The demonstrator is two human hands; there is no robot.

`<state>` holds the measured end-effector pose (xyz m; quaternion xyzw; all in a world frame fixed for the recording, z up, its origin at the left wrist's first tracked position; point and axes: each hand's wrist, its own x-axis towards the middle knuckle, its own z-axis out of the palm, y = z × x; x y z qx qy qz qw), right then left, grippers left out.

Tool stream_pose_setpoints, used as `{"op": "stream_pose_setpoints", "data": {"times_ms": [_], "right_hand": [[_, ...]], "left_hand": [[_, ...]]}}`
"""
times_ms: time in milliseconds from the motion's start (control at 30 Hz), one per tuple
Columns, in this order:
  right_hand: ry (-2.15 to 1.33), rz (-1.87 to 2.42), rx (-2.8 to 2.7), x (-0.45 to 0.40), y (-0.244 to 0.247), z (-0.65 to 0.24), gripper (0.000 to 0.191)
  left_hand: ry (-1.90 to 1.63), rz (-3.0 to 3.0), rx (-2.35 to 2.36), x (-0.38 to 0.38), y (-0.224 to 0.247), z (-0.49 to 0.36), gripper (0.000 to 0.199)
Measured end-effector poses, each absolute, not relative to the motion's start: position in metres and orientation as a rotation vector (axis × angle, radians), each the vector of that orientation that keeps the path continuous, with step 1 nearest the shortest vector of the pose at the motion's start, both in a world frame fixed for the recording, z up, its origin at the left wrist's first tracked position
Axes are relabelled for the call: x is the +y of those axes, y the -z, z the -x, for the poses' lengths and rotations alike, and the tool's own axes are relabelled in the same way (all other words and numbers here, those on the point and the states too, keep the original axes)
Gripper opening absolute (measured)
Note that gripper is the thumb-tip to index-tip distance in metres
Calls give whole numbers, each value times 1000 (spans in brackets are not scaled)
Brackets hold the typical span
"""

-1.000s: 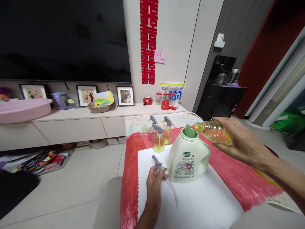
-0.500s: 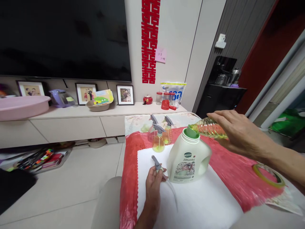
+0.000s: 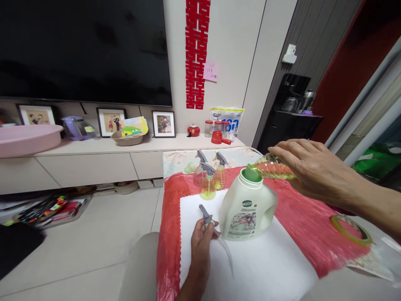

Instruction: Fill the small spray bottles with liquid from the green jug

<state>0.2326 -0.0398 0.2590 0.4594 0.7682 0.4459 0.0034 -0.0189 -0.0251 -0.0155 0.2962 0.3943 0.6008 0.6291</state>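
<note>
My right hand (image 3: pixel 313 167) grips a clear ribbed spray bottle (image 3: pixel 274 168) tipped on its side, with yellow-green liquid in it. The bottle's mouth rests at the green spout (image 3: pixel 251 172) of a large pale-green detergent jug (image 3: pixel 247 209), which stands upright on a white sheet (image 3: pixel 263 271). In front of the jug, to its left, my left hand (image 3: pixel 202 242) holds a grey spray nozzle (image 3: pixel 206 216). Its thin clear tube (image 3: pixel 228 253) hangs down to the right. Behind, several spray bottles with grey triggers stand together, the nearest (image 3: pixel 208 188) holding some yellow liquid.
Red plastic (image 3: pixel 173 217) covers the table under the white sheet. A roll of yellowish tape (image 3: pixel 336 223) lies at the right. On the low cabinet (image 3: pixel 87 171) behind stand picture frames, a pink basin (image 3: pixel 29 140), red-lidded jars and a white-blue bag (image 3: pixel 230 117).
My right hand has lifted slightly, and the tipped bottle is a little more raised at its base. My left hand stays in place with the nozzle. The view has shifted slightly.
</note>
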Motion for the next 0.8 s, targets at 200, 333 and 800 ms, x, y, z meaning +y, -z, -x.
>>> {"op": "stream_pose_setpoints", "data": {"times_ms": [200, 333, 800], "right_hand": [[-1390, -1388, 2395, -39, -262, -234, 55], [-1402, -1351, 2395, -38, -264, -234, 51], [-1390, -1329, 2406, -34, -274, -225, 38]], "left_hand": [[-1321, -699, 890, -24, 15, 23, 57], [-1329, -700, 892, -24, 14, 22, 55], [-1380, -630, 905, -25, 14, 17, 61]]}}
